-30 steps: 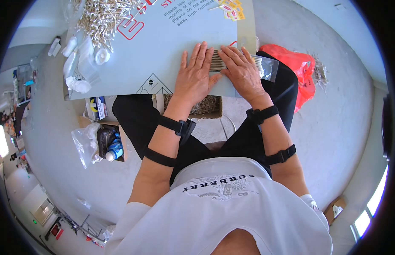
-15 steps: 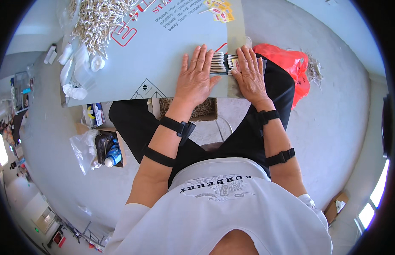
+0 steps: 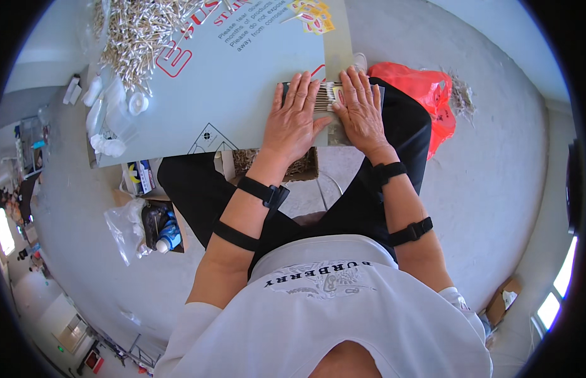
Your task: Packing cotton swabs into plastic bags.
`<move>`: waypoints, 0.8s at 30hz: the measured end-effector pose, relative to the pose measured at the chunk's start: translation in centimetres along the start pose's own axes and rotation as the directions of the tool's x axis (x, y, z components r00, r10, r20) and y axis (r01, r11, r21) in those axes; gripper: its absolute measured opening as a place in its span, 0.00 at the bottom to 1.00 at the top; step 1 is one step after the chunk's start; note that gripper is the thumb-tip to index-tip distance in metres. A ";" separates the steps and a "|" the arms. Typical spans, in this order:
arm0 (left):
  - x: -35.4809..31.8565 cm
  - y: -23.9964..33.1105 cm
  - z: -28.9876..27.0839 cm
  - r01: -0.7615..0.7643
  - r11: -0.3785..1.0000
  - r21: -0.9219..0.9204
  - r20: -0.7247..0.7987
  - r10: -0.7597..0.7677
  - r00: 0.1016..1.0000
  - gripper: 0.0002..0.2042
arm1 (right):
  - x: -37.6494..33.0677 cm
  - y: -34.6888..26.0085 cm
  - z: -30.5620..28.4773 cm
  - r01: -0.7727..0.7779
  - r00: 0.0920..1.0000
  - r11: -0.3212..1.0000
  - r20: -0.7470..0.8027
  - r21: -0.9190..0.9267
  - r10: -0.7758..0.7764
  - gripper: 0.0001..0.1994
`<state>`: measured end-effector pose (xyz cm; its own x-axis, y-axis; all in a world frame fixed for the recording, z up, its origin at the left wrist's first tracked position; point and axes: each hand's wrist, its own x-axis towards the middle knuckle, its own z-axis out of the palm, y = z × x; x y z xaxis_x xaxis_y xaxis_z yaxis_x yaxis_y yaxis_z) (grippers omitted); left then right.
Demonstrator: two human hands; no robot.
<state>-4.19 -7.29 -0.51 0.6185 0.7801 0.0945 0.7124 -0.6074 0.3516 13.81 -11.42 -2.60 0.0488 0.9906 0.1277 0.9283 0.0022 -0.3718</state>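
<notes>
My left hand [image 3: 295,116] lies flat, fingers stretched out and nearly together, over one end of a row of cotton swabs [image 3: 324,97]. A dark flat piece [image 3: 285,90] shows beside its fingertips. My right hand [image 3: 362,112] also lies flat, pressing on a clear packet with a yellow label [image 3: 338,96] at the board's right edge. Between the two hands the swabs lie side by side and reach the packet. How far they go into it is hidden under my right hand. Both hands grip nothing.
A heap of loose cotton swabs [image 3: 132,44] covers the far left of the grey board [image 3: 236,101]. Several yellow labels [image 3: 315,16] lie at its far right. White rolls and plastic [image 3: 110,120] sit by the left edge. A red bag [image 3: 425,94] stands on the floor.
My left hand has slid right across the board, closer to my right hand. The gap between the swabs and the packet has closed. The dark flat piece now shows left of my left hand.
</notes>
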 end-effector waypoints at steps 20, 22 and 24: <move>2.6 -1.1 0.9 0.024 0.774 -0.632 -0.360 -0.321 0.876 0.21 | 0.8 2.6 -0.5 -0.312 0.683 0.146 0.115 0.939 0.721 0.19; 3.2 -0.4 1.2 -0.003 0.731 -0.682 -0.355 -0.328 0.875 0.18 | 1.0 1.7 -0.5 -0.349 0.649 -0.126 0.336 0.929 0.682 0.18; 3.6 0.5 1.5 -0.029 0.658 -0.752 -0.332 -0.340 0.880 0.19 | 1.2 1.7 0.7 -0.274 0.677 -0.124 0.283 0.954 0.679 0.15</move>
<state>-1.07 -4.97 -1.42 0.1917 0.9429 0.2723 0.2015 -0.3094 0.9293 15.24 -10.15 -3.70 0.5594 0.7108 -0.4263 -0.4797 -0.1419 -0.8659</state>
